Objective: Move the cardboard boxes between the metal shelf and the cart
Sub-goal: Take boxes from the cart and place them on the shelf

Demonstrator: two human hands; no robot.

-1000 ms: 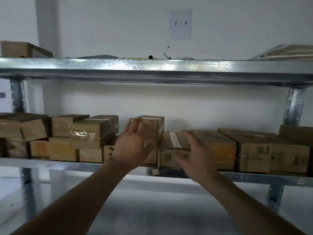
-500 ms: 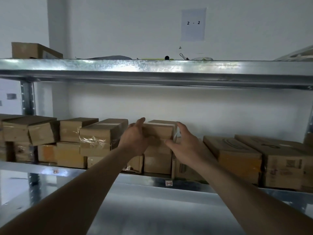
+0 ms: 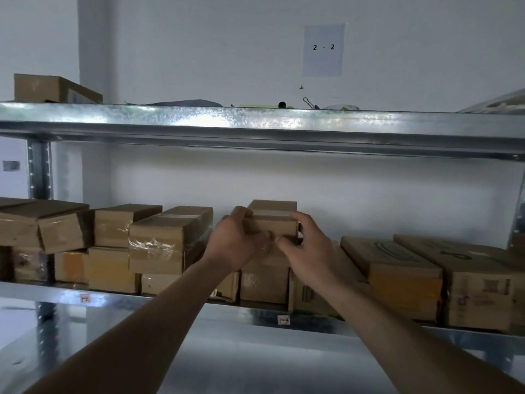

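A small cardboard box (image 3: 273, 220) sits on top of another box in the middle of the metal shelf (image 3: 113, 295). My left hand (image 3: 237, 241) grips its left front corner, fingers curled over the top edge. My right hand (image 3: 308, 247) holds its right side, thumb across the front. Several more cardboard boxes line the same shelf: a taped stack (image 3: 167, 240) to the left and long flat boxes (image 3: 397, 268) to the right. No cart is in view.
An upper shelf beam (image 3: 255, 126) runs across above my hands, with a cardboard box (image 3: 51, 88) at its left end and small items along it. A paper sign reading 2 - 2 (image 3: 323, 49) hangs on the wall. A lower shelf surface (image 3: 255, 365) lies beneath my arms.
Both hands have closed in on the small top box, from reaching toward it to gripping it on both sides. The camera has moved closer to the shelf.
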